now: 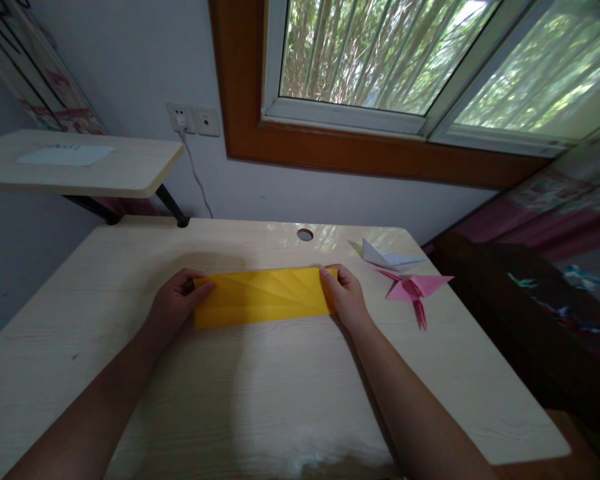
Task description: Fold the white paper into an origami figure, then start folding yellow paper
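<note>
A: Biggest thing in view?
B: The surface (300, 393): pale wood-grain board, smooth, slight sheen, rounded corners. Qty 1.
A: Next?
B: Window (365, 60), 2 glass panels showing, in a brown surround (243, 80), wood-look. Then 1 raised shelf (145, 157), similar pale board, 2 blk legs (173, 205) showing, w/ 1 white sheet (67, 155) lying flat on it.
A: & the yellow pc?
B: 1 yellow paper (265, 297), long flat rect., diag. crease lines. It's over the surface, toward the far side, betw. both hands. Can't tell if its lower edge touches the wood.
A: Hands?
B: 2. L hand (176, 299) nips the paper's L end, thumb on the near face, fingers curled. R hand (347, 298) likewise pinches the R end, thumb by the upper corner.
A: Other paper?
B: 2 folded pcs, R of the R hand. Pink figure (414, 287): winged shape, pointed tips, narrow tail toward the near side. White figure (387, 257) just behind it, sharp folds; can't tell if the two touch.
A: Smallest?
B: 2 sq. wall plates (207, 122), side by side, 1 w/ a thin cord (199, 175). Plus 1 round hole (305, 235) nr the surface's back edge.
</note>
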Demonstrator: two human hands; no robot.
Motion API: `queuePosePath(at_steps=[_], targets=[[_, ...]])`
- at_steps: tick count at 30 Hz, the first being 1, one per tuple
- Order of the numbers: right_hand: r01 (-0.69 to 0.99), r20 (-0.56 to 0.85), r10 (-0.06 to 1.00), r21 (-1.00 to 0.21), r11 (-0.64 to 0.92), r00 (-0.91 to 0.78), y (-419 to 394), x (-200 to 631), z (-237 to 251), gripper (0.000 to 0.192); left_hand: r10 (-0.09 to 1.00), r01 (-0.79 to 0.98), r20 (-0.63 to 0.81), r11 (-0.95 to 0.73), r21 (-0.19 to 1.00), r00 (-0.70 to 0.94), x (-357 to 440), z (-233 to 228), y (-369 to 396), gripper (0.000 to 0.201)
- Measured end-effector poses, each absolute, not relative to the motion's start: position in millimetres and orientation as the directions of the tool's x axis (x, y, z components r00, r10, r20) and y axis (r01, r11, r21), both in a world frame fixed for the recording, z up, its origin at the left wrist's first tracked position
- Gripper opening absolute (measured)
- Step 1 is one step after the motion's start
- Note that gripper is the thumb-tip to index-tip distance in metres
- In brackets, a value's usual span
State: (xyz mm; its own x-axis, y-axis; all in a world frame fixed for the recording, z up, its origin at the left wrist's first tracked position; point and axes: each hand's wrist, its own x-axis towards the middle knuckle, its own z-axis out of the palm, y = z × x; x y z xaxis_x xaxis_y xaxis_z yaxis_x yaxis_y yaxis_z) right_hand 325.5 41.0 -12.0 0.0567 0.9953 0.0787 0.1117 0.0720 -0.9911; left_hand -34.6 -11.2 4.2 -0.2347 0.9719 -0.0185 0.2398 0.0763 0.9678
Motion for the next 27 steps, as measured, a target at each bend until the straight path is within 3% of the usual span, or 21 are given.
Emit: queuePosePath(at_steps=[12,22,27], targets=[[0.275,0.190,0.979,-0.947,0.164,0.073,40.7,325.7,-10.1,0.026,0.964,0.324,-0.013,0.102,0.940,-0.265,-33.4,7.3,-12.6,0.038],[0.280,0.194,0.976,-0.946,0.161,0.094,38.3,325.7,-9.2,0.026,0.968,0.226,-0.005,0.064,0.972,-0.251,-31.7,4.8,-12.1,0.053],[0.273,0.191,0.977,-0.949,0.159,0.096,37.9,326.9,-9.0,0.027,0.972,0.289,0.024,0.046,0.956,-0.235,-33.6,3.5,-12.3,0.045]])
